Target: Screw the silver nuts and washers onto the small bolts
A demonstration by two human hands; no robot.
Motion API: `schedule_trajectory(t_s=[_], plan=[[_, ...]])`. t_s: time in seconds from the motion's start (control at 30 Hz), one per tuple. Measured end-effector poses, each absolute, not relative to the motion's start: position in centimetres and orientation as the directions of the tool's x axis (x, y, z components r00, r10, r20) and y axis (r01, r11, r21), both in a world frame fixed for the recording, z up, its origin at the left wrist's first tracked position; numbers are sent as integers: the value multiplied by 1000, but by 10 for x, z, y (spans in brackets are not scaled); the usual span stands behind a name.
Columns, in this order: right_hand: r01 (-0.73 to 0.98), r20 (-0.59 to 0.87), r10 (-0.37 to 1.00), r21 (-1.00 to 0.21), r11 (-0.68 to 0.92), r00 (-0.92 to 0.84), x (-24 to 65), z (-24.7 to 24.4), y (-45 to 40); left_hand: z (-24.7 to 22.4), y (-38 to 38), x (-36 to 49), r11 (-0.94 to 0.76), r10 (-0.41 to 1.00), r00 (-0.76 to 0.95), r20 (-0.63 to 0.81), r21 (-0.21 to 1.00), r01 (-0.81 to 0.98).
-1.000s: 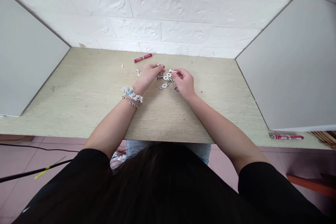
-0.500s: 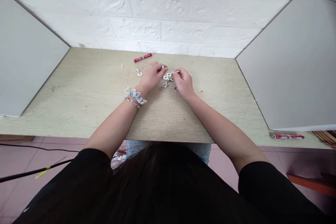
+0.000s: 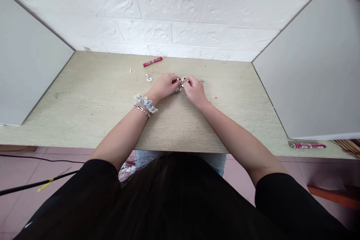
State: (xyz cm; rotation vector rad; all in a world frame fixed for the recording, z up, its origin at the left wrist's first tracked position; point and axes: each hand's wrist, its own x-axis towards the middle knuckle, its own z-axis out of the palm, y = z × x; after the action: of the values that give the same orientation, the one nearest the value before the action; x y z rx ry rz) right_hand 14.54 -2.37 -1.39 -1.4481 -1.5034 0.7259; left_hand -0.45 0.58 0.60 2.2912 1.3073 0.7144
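Between my two hands lies a small pile of metal washers and other small metal parts [image 3: 178, 89], partly hidden by my fingers. My left hand [image 3: 165, 85], with a scrunchie and a chain bracelet at its wrist, pinches a small metal piece whose pale end shows at the fingertips. My right hand [image 3: 195, 89] is closed on a small metal bolt-like part right beside it. The fingertips of both hands are very close together. A lone nut [image 3: 203, 80] sits just right of my right hand. Left of my left hand are a few washers [image 3: 149, 78].
A red tube [image 3: 152, 62] lies near the white brick wall. Another red tube [image 3: 308, 146] is at the table's [image 3: 180, 131] front right edge, next to brown sticks [image 3: 347, 148]. Grey panels [image 3: 315, 71] stand at both sides. Small crumbs are scattered behind my left hand.
My left hand has moved right and slightly down, towards my right hand, and now covers part of the pile. My right hand has shifted slightly left, showing more of the nut beside it.
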Motion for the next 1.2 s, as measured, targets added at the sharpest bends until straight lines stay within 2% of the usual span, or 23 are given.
schedule_trajectory(t_s=[0.33, 0.57, 0.87, 1.2], plan=[[522, 238, 971, -832, 187, 30, 146, -17, -23, 4, 7, -4, -484, 871, 437, 223, 537, 691], [619, 267, 964, -754, 221, -19, 145, -17, -24, 5, 5, -3, -498, 864, 448, 229, 526, 690], [622, 269, 963, -749, 228, -29, 145, -16, -25, 8, 3, -3, -501, 862, 467, 195, 456, 735], [666, 236, 971, -717, 205, -44, 144, -12, -25, 11, 3, -2, -473, 877, 455, 156, 459, 752]])
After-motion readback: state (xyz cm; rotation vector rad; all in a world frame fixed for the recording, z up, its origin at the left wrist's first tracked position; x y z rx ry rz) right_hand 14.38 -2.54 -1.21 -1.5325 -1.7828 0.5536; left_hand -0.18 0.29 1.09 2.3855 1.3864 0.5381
